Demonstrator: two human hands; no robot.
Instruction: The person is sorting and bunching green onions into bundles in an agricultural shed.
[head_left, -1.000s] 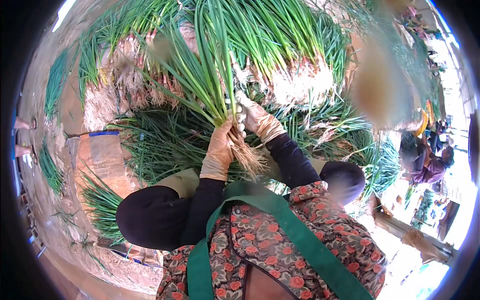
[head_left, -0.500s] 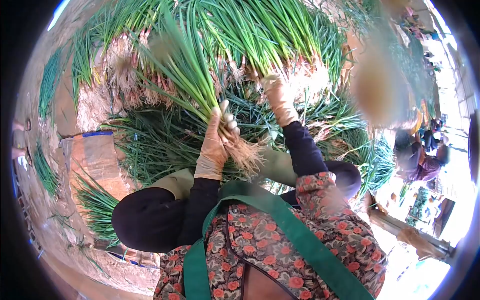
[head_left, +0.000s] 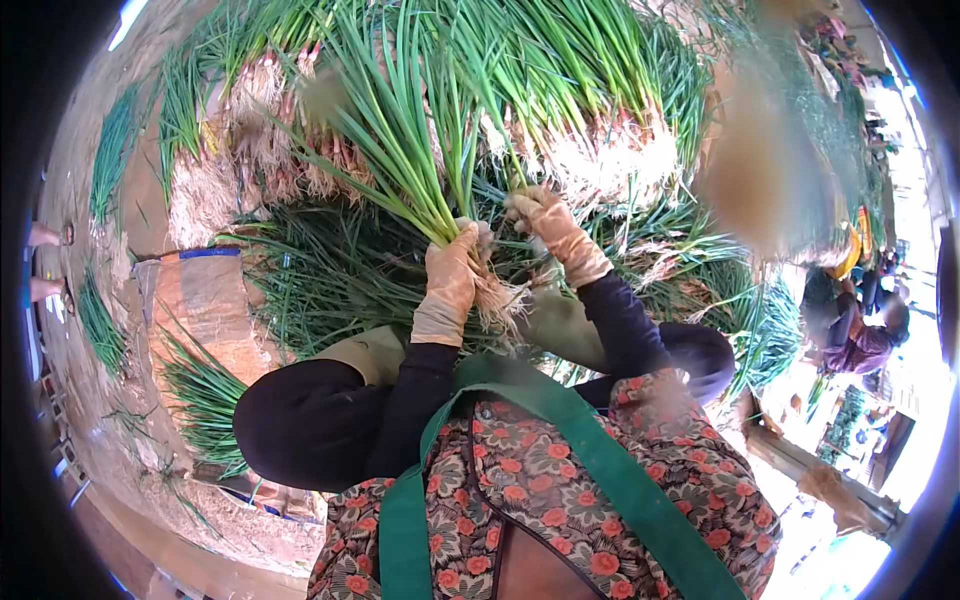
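Observation:
A bunch of green onions slants up and left from my left hand, whose gloved fingers are wrapped round its lower stems. The pale roots hang out below that fist. Just to the right, my right hand, also gloved, has its fingers bent together round the base of a few thin green stems near the bunch. In front of both hands lies a thick row of green onions with white roots toward me. Loose dark green leaves lie beneath my hands.
An orange-brown sack lies at the left, with another small bundle beside it. A wooden beam is at the lower right. Another person sits at the far right, and someone's bare feet show at the left edge.
My right hand has drawn back from the row toward me, now with thin stems at its fingertips. The bunch in my left hand stays held. The whole view has shifted slightly.

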